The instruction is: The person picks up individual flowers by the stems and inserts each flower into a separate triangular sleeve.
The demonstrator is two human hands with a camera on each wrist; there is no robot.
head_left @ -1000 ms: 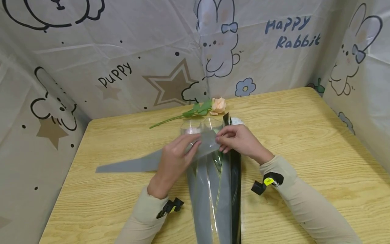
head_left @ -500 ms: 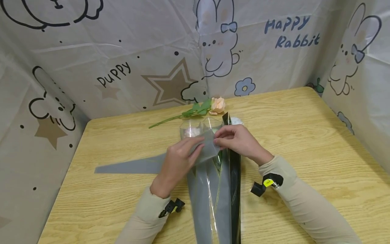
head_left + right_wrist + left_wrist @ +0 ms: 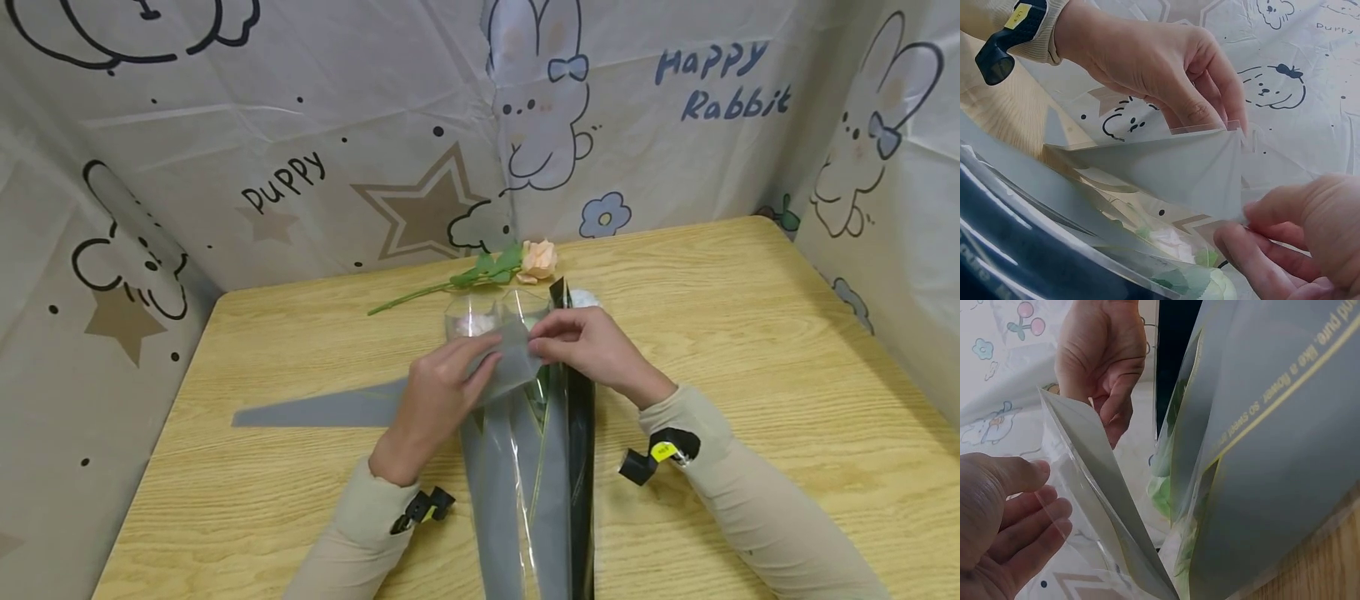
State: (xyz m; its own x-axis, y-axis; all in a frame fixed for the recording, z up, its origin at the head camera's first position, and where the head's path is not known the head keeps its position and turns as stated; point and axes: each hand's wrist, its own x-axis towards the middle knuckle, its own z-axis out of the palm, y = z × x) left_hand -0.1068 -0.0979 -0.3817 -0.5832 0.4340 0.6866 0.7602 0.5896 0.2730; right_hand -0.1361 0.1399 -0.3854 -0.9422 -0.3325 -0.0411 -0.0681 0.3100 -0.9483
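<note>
Between both hands a grey, translucent flower sleeve [image 3: 330,406] is raised at its wide end, and its narrow end points left over the table. My left hand [image 3: 438,387] holds one edge of the wide end between thumb and fingers. With thumb and fingertips, my right hand [image 3: 588,343] pinches the opposite corner. In the right wrist view, the mouth of the sleeve [image 3: 1179,172] stands slightly apart as a narrow pocket. Beneath the hands lie grey wrapped flowers [image 3: 543,475], with pale blooms and green leaves showing through clear film.
A black flower sleeve [image 3: 581,467] lies along the right of the grey ones, with a whitish bloom [image 3: 585,298] by its top. Behind them a peach rose [image 3: 537,261] with a green stem rests on the wooden table [image 3: 750,333]. Printed cloth [image 3: 375,100] walls the back and sides.
My left hand has shifted slightly right, bringing the sleeve's wide end along. The right hand's fingers have drawn closer together on the corner. Over the last half second little differs.
</note>
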